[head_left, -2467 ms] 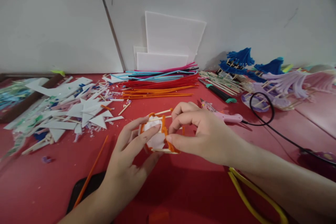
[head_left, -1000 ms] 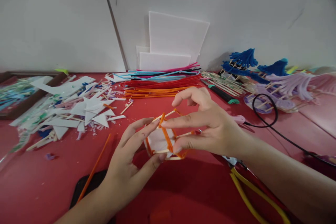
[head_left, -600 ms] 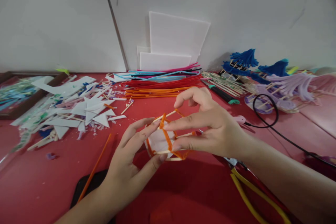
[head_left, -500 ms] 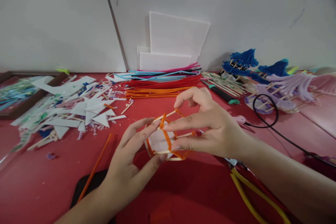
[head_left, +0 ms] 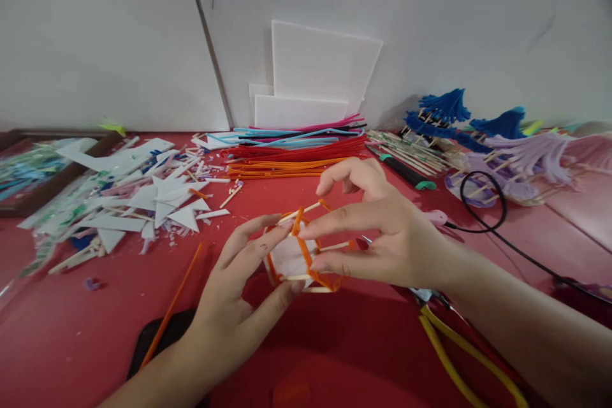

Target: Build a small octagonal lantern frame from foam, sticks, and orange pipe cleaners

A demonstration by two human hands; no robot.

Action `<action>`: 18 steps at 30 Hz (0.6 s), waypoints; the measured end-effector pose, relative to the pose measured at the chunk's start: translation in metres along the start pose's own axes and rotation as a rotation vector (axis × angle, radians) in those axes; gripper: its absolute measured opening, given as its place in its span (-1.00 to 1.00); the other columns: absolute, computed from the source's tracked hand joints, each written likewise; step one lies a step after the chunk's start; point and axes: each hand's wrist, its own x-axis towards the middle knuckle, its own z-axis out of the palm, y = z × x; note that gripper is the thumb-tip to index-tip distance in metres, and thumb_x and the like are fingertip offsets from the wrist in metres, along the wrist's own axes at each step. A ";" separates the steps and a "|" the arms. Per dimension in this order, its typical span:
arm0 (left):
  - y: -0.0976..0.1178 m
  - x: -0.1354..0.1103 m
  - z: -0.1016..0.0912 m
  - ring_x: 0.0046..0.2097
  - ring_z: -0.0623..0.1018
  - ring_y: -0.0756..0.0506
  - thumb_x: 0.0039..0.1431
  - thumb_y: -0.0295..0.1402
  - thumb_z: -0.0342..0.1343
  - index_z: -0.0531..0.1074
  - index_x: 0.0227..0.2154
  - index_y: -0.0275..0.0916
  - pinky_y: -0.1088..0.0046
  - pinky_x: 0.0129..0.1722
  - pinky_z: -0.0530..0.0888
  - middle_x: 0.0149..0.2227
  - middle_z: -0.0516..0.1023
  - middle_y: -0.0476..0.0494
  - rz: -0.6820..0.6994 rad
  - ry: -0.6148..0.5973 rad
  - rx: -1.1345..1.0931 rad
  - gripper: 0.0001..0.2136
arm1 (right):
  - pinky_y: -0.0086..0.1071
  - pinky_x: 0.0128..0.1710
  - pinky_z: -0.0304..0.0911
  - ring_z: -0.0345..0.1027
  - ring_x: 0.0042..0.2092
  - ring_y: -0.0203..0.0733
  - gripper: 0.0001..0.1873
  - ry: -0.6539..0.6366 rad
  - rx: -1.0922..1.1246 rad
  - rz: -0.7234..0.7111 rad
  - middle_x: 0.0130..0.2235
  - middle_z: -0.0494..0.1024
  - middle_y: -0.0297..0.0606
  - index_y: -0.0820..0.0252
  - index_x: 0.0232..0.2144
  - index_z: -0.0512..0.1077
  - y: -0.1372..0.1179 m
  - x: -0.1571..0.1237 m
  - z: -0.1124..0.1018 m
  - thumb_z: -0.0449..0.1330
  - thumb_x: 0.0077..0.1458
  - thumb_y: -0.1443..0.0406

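Note:
Both hands hold a small frame (head_left: pixel 306 255) of thin wooden sticks wound with orange pipe cleaner, with a white foam piece inside it, just above the red table (head_left: pixel 335 344). My left hand (head_left: pixel 239 299) grips the frame's left side between thumb and fingers. My right hand (head_left: pixel 377 229) pinches the orange pipe cleaner on the frame between thumb and forefinger, its other fingers curled above.
A loose orange pipe cleaner (head_left: pixel 172 306) lies left of my left arm. Bundled coloured pipe cleaners (head_left: pixel 291 153) and white foam sheets (head_left: pixel 315 76) sit by the wall. White foam scraps (head_left: pixel 129 197) litter the left. Yellow-handled pliers (head_left: pixel 459 357), a black cable (head_left: pixel 492 223) and blue and purple craft pieces (head_left: pixel 478 134) lie right.
Since 2.5 s ago the frame has been turned and spread out, and my right hand has lifted and shifted its pinch along the orange pipe cleaner. Over the last second hardly anything moves.

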 end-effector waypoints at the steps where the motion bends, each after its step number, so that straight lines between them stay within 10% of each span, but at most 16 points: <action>1: 0.000 0.000 0.000 0.18 0.30 -0.17 0.17 -0.36 0.12 0.20 0.12 0.18 0.15 0.15 0.36 0.14 0.22 -0.07 0.006 0.001 0.001 -0.51 | -0.20 -0.04 0.12 0.16 -0.07 -0.12 -0.79 -0.011 0.001 -0.004 -0.12 0.31 -0.20 0.04 -0.30 0.58 0.000 0.000 0.000 0.36 -0.06 0.18; 18: -0.003 0.001 0.002 0.16 0.34 -0.21 0.12 -0.39 0.15 0.24 0.11 0.10 0.22 0.01 0.49 0.14 0.25 -0.13 0.023 0.037 0.001 -0.50 | -0.18 0.05 0.12 0.20 0.00 -0.12 -0.77 -0.025 0.026 0.023 -0.10 0.30 -0.22 0.06 -0.29 0.54 0.002 0.001 -0.008 0.35 -0.06 0.17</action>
